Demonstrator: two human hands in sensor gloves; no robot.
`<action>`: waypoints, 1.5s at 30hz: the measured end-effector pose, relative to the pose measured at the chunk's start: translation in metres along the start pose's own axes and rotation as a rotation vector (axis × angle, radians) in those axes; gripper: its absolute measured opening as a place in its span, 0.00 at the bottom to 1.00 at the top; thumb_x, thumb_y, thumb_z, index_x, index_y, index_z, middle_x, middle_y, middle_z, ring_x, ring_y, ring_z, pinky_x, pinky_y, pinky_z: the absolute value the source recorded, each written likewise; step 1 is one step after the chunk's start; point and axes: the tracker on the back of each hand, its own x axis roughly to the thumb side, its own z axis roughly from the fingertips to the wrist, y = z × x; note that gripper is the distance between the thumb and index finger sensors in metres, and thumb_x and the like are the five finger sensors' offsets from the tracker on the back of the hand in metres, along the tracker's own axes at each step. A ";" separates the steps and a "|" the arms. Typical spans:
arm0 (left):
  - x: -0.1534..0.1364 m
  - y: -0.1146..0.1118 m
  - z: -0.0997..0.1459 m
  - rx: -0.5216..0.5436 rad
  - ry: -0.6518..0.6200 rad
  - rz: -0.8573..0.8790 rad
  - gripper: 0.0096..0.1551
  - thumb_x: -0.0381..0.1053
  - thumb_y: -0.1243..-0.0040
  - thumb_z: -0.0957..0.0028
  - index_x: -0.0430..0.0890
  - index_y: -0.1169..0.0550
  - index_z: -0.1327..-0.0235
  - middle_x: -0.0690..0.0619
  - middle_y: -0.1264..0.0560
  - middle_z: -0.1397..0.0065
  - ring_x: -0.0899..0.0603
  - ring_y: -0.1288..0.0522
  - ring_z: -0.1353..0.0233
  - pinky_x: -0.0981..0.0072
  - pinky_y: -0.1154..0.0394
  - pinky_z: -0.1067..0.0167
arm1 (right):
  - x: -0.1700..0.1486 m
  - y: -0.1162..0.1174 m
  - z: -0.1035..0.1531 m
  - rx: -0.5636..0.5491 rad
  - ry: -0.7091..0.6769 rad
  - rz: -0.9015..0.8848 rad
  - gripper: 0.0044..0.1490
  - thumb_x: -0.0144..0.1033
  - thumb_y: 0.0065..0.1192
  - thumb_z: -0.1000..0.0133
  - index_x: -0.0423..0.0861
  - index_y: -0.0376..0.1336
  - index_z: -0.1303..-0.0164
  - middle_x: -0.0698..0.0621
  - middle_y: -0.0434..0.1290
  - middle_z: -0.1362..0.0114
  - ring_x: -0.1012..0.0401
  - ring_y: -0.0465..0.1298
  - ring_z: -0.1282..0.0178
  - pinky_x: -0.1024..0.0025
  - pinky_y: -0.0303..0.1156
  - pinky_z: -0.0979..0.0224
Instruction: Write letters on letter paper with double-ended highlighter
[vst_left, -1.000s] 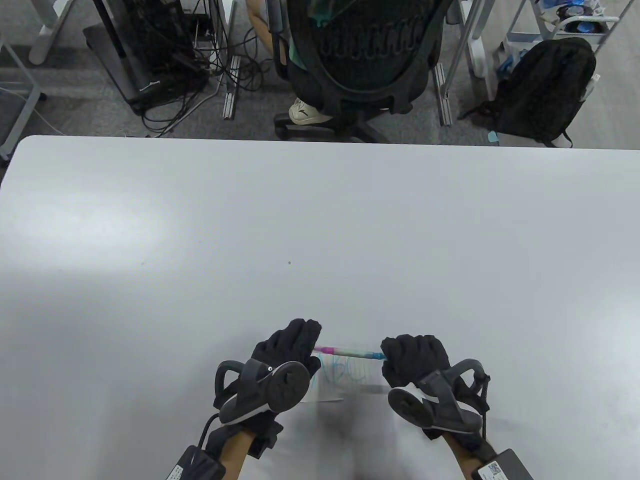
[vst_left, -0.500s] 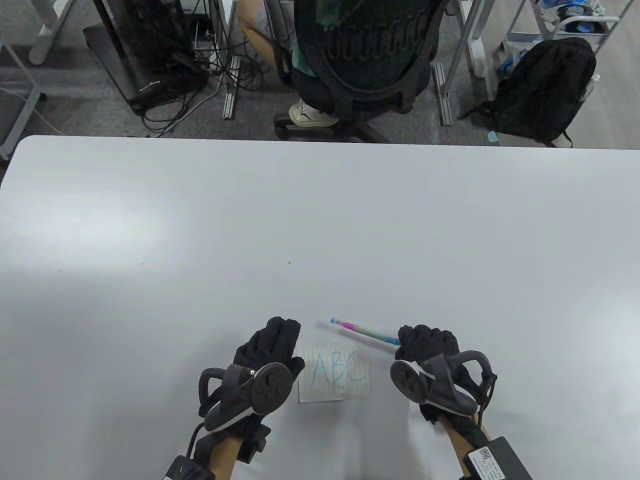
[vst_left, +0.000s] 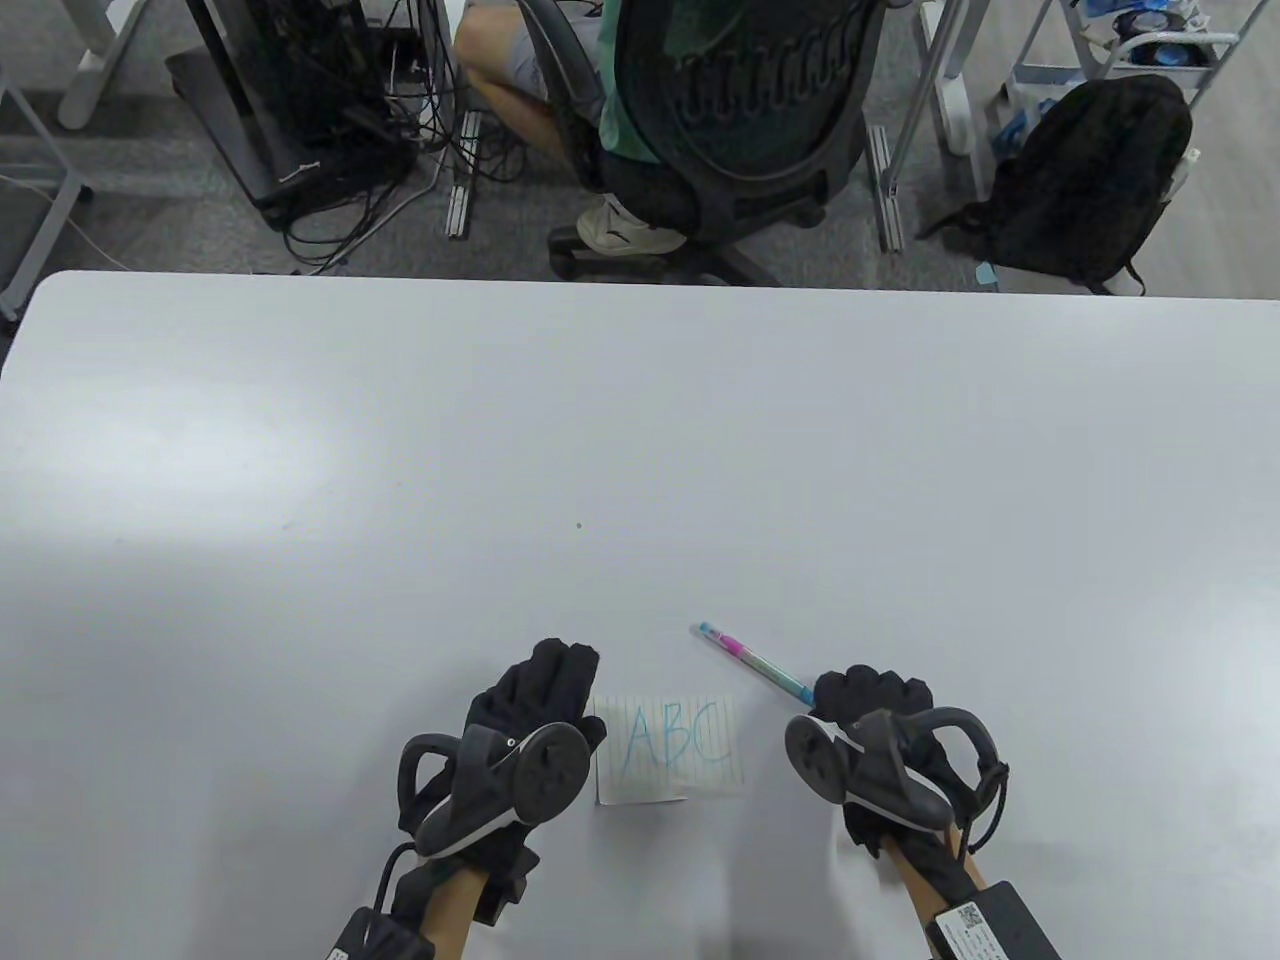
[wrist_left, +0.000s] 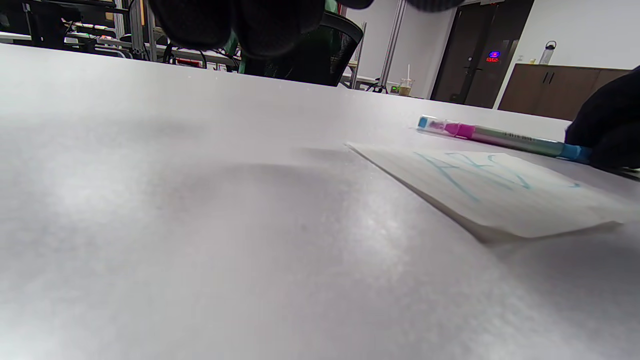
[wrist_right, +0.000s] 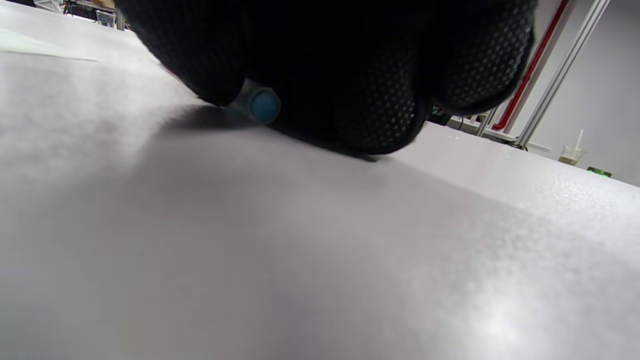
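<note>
Table view: a grey table (vst_left: 640, 420); beyond it an office chair (vst_left: 740, 130) and backpack (vst_left: 1090, 180). The left hand (vst_left: 530, 710) lies straight-fingered just left of the letter paper (vst_left: 672, 748).

Left wrist view: the highlighter (wrist_left: 500, 136) lies beyond the paper.

Right wrist view: the right hand (wrist_right: 350, 65) curls round the highlighter's blue end.

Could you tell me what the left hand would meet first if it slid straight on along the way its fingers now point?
Probably nothing: beyond the left hand, whose fingers point up-table, only bare white table shows; the lined white note paper lies to its right.

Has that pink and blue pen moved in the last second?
Yes. The highlighter was held level above the paper, between both hands. Now it lies angled past the paper's far right corner, with only the right hand at its blue end.
</note>
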 end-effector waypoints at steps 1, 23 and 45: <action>0.000 0.000 0.000 -0.002 0.001 0.000 0.39 0.59 0.58 0.35 0.48 0.49 0.12 0.41 0.48 0.10 0.38 0.38 0.15 0.42 0.34 0.22 | 0.000 0.000 0.000 0.002 0.000 0.003 0.29 0.44 0.59 0.40 0.39 0.70 0.37 0.35 0.76 0.38 0.44 0.80 0.44 0.37 0.72 0.36; -0.014 0.004 0.001 0.038 0.070 -0.073 0.39 0.60 0.58 0.36 0.49 0.47 0.13 0.41 0.46 0.11 0.38 0.38 0.15 0.38 0.37 0.21 | -0.051 -0.032 0.022 -0.171 0.051 -0.201 0.37 0.49 0.52 0.39 0.40 0.62 0.24 0.29 0.67 0.24 0.36 0.72 0.30 0.26 0.59 0.29; -0.050 -0.007 -0.002 -0.048 0.215 -0.227 0.40 0.64 0.59 0.37 0.53 0.46 0.12 0.42 0.50 0.08 0.30 0.47 0.11 0.29 0.46 0.20 | -0.071 0.002 0.022 -0.061 0.113 -0.134 0.43 0.52 0.49 0.39 0.43 0.53 0.16 0.25 0.52 0.15 0.28 0.55 0.20 0.23 0.52 0.27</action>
